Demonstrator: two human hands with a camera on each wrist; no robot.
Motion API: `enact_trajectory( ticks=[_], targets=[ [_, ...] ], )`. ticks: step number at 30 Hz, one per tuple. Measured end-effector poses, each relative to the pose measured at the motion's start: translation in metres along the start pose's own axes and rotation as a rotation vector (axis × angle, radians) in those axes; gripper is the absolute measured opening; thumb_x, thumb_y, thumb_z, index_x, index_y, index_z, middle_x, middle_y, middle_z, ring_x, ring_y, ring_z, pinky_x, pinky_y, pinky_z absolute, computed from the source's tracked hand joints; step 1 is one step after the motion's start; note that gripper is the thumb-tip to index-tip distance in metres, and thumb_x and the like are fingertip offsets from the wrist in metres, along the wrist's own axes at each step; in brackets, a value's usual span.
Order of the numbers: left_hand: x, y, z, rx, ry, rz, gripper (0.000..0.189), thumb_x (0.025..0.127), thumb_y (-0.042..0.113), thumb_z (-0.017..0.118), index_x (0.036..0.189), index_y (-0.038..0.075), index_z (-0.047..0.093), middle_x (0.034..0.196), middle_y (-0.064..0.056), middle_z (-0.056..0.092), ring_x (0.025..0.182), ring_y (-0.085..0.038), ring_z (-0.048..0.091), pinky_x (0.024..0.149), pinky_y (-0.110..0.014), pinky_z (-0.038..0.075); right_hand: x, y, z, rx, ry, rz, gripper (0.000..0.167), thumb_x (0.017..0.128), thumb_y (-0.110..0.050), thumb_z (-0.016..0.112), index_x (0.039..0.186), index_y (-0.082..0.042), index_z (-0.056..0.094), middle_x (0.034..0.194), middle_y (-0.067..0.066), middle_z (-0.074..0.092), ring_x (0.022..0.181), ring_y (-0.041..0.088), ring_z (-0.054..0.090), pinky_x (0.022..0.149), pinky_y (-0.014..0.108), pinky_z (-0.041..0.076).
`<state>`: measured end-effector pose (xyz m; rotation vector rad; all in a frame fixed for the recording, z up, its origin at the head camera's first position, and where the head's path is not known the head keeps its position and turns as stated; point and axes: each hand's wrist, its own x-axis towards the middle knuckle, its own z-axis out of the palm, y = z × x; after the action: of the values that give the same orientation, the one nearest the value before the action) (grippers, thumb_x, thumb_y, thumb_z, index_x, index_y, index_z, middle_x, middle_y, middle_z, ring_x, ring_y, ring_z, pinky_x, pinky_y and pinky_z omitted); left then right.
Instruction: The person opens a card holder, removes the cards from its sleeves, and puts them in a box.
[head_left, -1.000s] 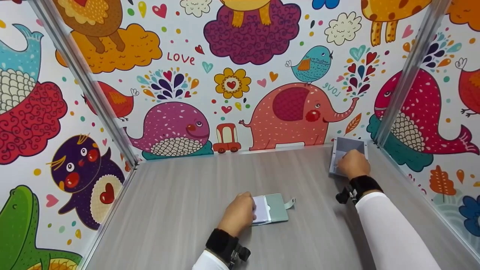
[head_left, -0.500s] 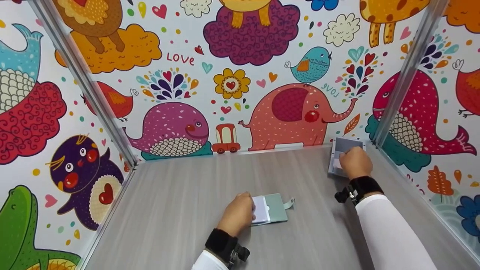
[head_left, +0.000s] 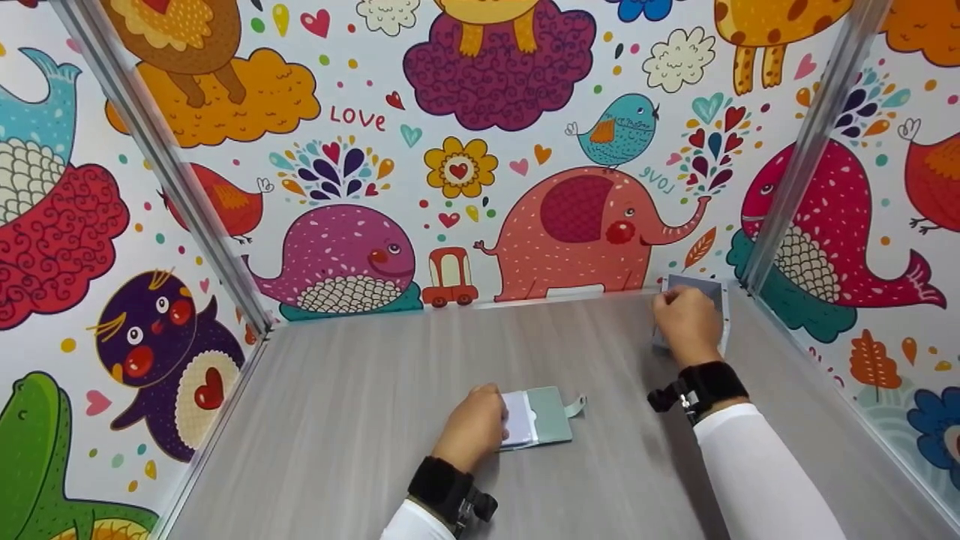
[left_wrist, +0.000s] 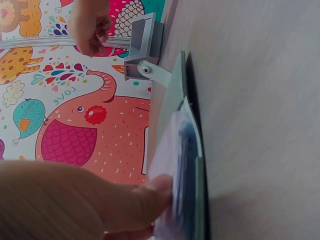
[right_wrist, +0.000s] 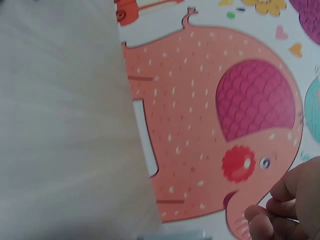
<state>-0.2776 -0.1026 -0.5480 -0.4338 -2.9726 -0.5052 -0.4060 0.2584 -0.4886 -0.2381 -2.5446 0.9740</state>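
A mint-green card holder (head_left: pixel 549 420) with pale inner sleeves (head_left: pixel 519 418) lies opened out on the table. My left hand (head_left: pixel 472 427) grips its left part; in the left wrist view the thumb (left_wrist: pixel 159 184) presses on the edge of the sleeves. The holder's snap strap (left_wrist: pixel 155 72) sticks out at the far end. At the back right, my right hand (head_left: pixel 688 322) is above a grey box (head_left: pixel 697 283) and covers much of it. Its fingers are loosely curled in the right wrist view (right_wrist: pixel 280 215), with no object visible between them.
The wood-grain table (head_left: pixel 360 390) meets printed cartoon walls on the left, back and right. Metal posts (head_left: pixel 795 150) stand at the back corners. The grey box is close to the back right corner.
My right hand has come up out of the grey box and shifted a little to the left. The pale thing seen in the box earlier is now hidden. My left hand stays on the card holder.
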Motion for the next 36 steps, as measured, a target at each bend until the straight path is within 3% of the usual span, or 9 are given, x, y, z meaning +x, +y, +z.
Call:
enact_trajectory(
  ticks=[4,7,11,15,22,29,36],
  targets=[
    [0.001,0.0,-0.001,-0.005,-0.012,-0.015,0.017,0.084,0.007,0.096,0.085,0.006,0.08,0.098,-0.002,0.067,0.091,-0.018,0.061,0.086,-0.035,0.059,-0.012,-0.02,0.011,0.05,0.016,-0.061,0.025,0.102,-0.018,0.066,0.099,0.001,0.081,0.092,0.02,0.079,0.08,0.034,0.069,0.068,0.039,0.051],
    [0.001,0.0,-0.001,-0.011,-0.012,-0.014,0.017,0.084,0.007,0.096,0.085,0.005,0.079,0.098,-0.002,0.066,0.091,-0.018,0.06,0.085,-0.035,0.059,-0.024,-0.035,0.021,0.074,-0.011,-0.087,0.023,0.1,-0.015,0.066,0.098,0.003,0.08,0.096,0.022,0.08,0.084,0.037,0.071,0.075,0.046,0.056],
    [0.001,0.0,0.001,-0.023,-0.017,-0.016,0.018,0.083,0.006,0.097,0.084,0.005,0.079,0.099,-0.002,0.065,0.09,-0.018,0.06,0.085,-0.035,0.059,-0.045,-0.053,0.035,0.11,-0.106,-0.096,0.025,0.101,-0.016,0.067,0.104,0.004,0.081,0.106,0.025,0.082,0.095,0.038,0.075,0.088,0.056,0.062],
    [0.001,0.001,0.002,-0.035,-0.027,-0.026,0.016,0.085,0.007,0.096,0.087,0.005,0.081,0.1,-0.002,0.065,0.092,-0.018,0.06,0.085,-0.035,0.059,-0.067,-0.068,0.051,0.13,-0.216,-0.12,0.024,0.103,-0.016,0.069,0.11,0.002,0.082,0.111,0.023,0.083,0.099,0.035,0.077,0.092,0.055,0.065],
    [-0.002,0.004,0.001,-0.038,-0.024,-0.016,0.016,0.084,0.006,0.095,0.085,0.005,0.079,0.102,-0.003,0.064,0.095,-0.021,0.062,0.086,-0.037,0.06,-0.104,-0.084,0.073,0.169,-0.403,-0.224,0.012,0.099,-0.011,0.077,0.098,-0.003,0.084,0.093,0.009,0.082,0.084,0.019,0.072,0.08,0.043,0.065],
    [-0.003,0.004,-0.001,-0.031,-0.019,-0.023,0.02,0.083,0.003,0.093,0.084,0.006,0.073,0.102,-0.005,0.065,0.091,-0.022,0.061,0.083,-0.039,0.06,-0.128,-0.083,0.084,0.109,-0.572,-0.339,0.007,0.097,-0.01,0.082,0.092,-0.006,0.084,0.087,0.004,0.08,0.074,0.014,0.064,0.068,0.033,0.058],
    [-0.002,0.001,-0.001,-0.042,-0.011,-0.024,0.02,0.083,0.002,0.093,0.085,0.005,0.073,0.104,-0.006,0.065,0.09,-0.021,0.06,0.084,-0.04,0.06,-0.137,-0.082,0.09,0.051,-0.604,-0.306,0.008,0.098,-0.012,0.083,0.091,-0.008,0.083,0.084,0.001,0.075,0.073,0.015,0.061,0.068,0.034,0.055]
  ],
)
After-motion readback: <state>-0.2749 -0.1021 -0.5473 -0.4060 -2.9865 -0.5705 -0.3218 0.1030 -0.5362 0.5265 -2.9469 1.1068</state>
